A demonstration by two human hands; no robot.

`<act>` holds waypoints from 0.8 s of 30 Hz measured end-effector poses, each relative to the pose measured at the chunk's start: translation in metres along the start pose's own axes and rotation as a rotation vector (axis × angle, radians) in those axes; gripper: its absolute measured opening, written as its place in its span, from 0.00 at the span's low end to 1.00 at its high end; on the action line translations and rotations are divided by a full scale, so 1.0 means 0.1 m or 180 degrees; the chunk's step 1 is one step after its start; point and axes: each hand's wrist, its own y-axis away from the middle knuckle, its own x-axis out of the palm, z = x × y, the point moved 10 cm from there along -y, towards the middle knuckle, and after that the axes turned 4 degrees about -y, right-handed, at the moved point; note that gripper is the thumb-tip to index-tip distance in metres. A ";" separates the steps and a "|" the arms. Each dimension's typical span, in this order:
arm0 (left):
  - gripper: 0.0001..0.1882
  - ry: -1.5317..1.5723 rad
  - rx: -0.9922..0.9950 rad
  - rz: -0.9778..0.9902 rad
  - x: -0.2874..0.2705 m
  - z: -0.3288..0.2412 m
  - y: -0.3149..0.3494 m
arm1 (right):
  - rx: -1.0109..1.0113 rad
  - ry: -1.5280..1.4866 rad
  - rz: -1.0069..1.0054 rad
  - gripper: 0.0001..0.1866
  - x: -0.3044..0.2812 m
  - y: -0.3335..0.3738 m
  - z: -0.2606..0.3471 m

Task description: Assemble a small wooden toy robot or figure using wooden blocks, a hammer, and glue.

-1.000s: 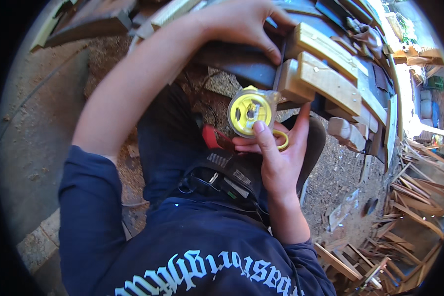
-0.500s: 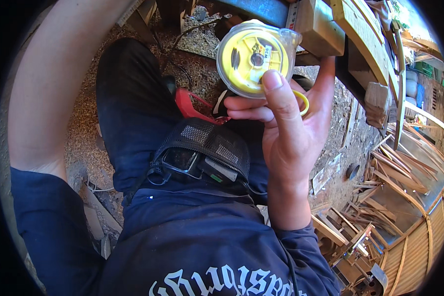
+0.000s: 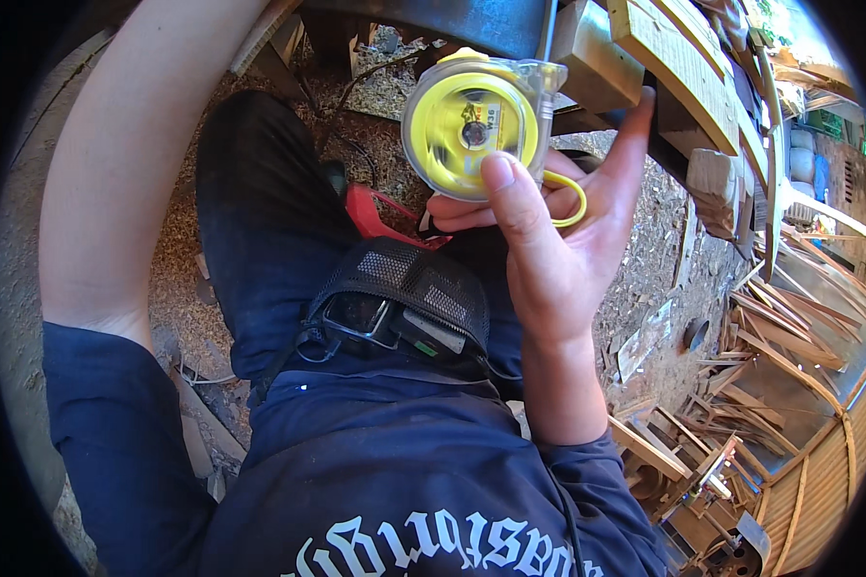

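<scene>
The right hand [image 3: 558, 260] was closed around a tape measure [image 3: 476, 125] with a clear case and a yellow reel, holding it up in the far middle of the view; the thumb [image 3: 510, 197] pressed on the near face of the case, the other fingers curled behind it, and the index finger [image 3: 635, 125] reached up to the right toward a wooden block [image 3: 597, 58]; a yellow loop strap [image 3: 573, 197] hung from the case across the palm; the left forearm [image 3: 135, 163] ran up the left side and out past the far edge, so I could not tell whether that hand was open or closed, nor what it held; a black mesh pouch [image 3: 404, 288] sat at the waist, near and just below the tape measure, with a red tool [image 3: 380, 212] partly hidden beyond it; sawdust [image 3: 178, 240] covered the ground, and wooden slats [image 3: 779, 337] lay piled on the right
</scene>
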 end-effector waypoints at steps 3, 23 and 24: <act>0.36 0.0191 0.0033 0.0002 0.03 -0.12 0.02 | -0.0192 0.0004 -0.0046 0.57 0.00 -0.01 0.10; 0.22 -0.0963 -0.0014 -0.1180 -0.47 -0.61 0.52 | -0.0694 0.2359 -0.0888 0.42 -0.62 0.27 1.90; 0.21 -0.0183 0.0088 -0.1010 -0.36 -1.07 0.55 | -0.0775 0.2568 -0.0792 0.37 -0.67 0.05 2.05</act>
